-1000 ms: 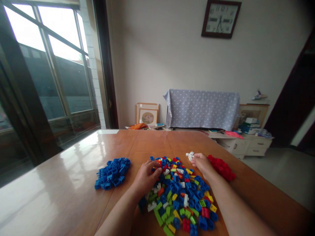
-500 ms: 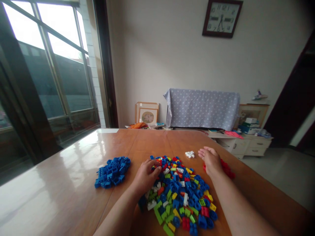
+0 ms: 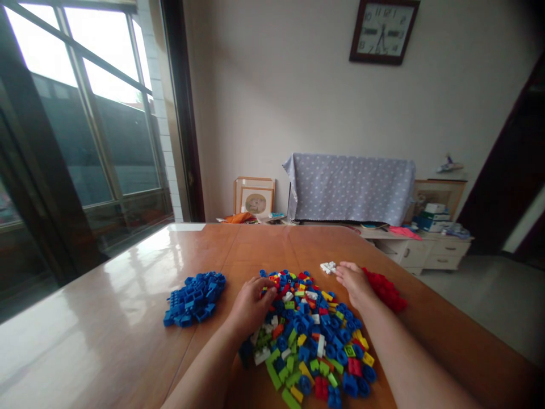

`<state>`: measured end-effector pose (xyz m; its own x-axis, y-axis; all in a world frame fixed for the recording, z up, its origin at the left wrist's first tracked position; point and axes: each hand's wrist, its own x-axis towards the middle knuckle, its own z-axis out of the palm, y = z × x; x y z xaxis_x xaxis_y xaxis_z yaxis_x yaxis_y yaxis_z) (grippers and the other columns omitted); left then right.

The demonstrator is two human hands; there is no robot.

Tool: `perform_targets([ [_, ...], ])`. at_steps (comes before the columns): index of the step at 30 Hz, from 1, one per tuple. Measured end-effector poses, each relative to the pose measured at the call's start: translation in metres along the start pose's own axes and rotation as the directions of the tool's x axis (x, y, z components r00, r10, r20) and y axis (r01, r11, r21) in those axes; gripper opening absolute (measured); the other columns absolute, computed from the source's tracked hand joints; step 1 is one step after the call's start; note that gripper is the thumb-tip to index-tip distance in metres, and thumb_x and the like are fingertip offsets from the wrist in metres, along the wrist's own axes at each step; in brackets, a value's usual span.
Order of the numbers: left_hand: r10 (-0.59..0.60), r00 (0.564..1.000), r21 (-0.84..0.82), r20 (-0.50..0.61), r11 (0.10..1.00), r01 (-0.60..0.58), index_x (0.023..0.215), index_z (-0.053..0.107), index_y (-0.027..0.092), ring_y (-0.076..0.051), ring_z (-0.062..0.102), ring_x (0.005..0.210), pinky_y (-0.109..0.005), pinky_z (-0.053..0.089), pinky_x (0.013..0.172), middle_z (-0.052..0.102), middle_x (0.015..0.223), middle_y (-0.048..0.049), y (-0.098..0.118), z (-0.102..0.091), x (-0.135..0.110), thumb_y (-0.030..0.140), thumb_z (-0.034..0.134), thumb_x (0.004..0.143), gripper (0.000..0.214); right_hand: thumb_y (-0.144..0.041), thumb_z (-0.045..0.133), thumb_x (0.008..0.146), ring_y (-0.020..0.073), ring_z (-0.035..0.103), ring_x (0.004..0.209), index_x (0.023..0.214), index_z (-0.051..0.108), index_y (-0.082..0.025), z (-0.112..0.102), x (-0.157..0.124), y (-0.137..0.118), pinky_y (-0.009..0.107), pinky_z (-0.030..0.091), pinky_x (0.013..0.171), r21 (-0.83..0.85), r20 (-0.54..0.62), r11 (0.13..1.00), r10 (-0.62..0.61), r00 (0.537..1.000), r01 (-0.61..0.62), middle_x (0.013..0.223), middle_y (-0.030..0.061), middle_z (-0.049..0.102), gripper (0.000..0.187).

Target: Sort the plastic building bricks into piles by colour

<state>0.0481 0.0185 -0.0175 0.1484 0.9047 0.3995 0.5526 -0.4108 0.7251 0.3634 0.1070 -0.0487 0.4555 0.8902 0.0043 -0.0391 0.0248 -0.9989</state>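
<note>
A large mixed pile of toy building bricks (image 3: 304, 321) in blue, green, yellow, red, orange and white lies on the table in front of me. My left hand (image 3: 251, 301) rests at the pile's left side, fingers loosely curved and apart from the thumb; nothing shows in it. Over on the right, my right hand (image 3: 355, 282) is stretched out with open fingers, its tips close beside a small cluster of white bricks (image 3: 327, 267). Whether they touch is hard to see. Behind that hand is a heap of red bricks (image 3: 385, 289), partly covered by it.
A heap of blue bricks (image 3: 196, 298) sits to the left on the glossy wooden table (image 3: 114, 318). Past the far edge stand framed pictures (image 3: 256, 199), a cloth-draped object (image 3: 351, 187) and a low cabinet (image 3: 434, 253). A wall clock (image 3: 384, 31) hangs above.
My right hand has moved left and slightly toward me, from over the red heap to beside the white bricks, uncovering more red bricks. My left hand has barely shifted.
</note>
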Motion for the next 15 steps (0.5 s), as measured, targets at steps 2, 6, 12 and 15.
perform_targets([
  [2, 0.001, 1.000, 0.009, -0.003, 1.000, -0.001, 0.100, 0.072, 0.022, -0.023, 0.064, 0.098, -0.031, 0.048, 0.083, 0.070, 0.100, -0.0067, 0.000, 0.000, 0.000, 0.042, 0.056, 0.089, 0.028, -0.024, 0.067, 0.066, 0.0196, 0.070, 0.088, 0.100, 0.062, -0.019, 0.005, -0.002, 0.001, 0.020, 0.049, 0.057, -0.007, 0.061, 1.000, -0.002, 0.998, 0.002, 0.098, 0.0072, 0.074, 0.034],
  [6, 0.003, 1.000, 0.011, 0.003, 1.000, -0.003, 0.100, 0.072, 0.022, -0.023, 0.063, 0.097, -0.030, 0.047, 0.083, 0.070, 0.101, -0.0062, 0.000, 0.000, 0.000, 0.041, 0.056, 0.090, 0.027, -0.022, 0.065, 0.068, 0.0221, 0.073, 0.083, 0.095, 0.063, -0.018, 0.011, -0.007, 0.006, 0.018, 0.040, 0.043, -0.023, 0.178, 0.999, 0.035, 0.983, -0.032, 0.101, 0.0114, 0.073, 0.027],
  [12, 0.010, 1.000, 0.019, 0.002, 1.000, -0.010, 0.100, 0.072, 0.022, -0.022, 0.064, 0.096, -0.030, 0.047, 0.084, 0.070, 0.098, -0.0058, 0.001, 0.000, -0.001, 0.040, 0.055, 0.090, 0.026, -0.028, 0.062, 0.074, 0.0226, 0.073, 0.090, 0.104, 0.060, -0.019, 0.007, -0.010, 0.000, 0.018, 0.037, 0.042, -0.083, 0.253, 0.997, 0.015, 0.967, 0.006, 0.115, 0.0136, 0.069, 0.031],
  [15, 0.006, 1.000, 0.029, -0.008, 1.000, -0.005, 0.101, 0.072, 0.022, -0.022, 0.064, 0.096, -0.031, 0.047, 0.085, 0.070, 0.099, -0.0059, 0.001, -0.001, 0.000, 0.040, 0.055, 0.090, 0.027, -0.036, 0.061, 0.077, 0.0203, 0.072, 0.085, 0.107, 0.062, -0.019, 0.008, -0.016, -0.008, 0.019, 0.040, 0.047, -0.171, 0.315, 0.982, -0.027, 0.949, 0.085, 0.110, 0.0112, 0.071, 0.034],
])
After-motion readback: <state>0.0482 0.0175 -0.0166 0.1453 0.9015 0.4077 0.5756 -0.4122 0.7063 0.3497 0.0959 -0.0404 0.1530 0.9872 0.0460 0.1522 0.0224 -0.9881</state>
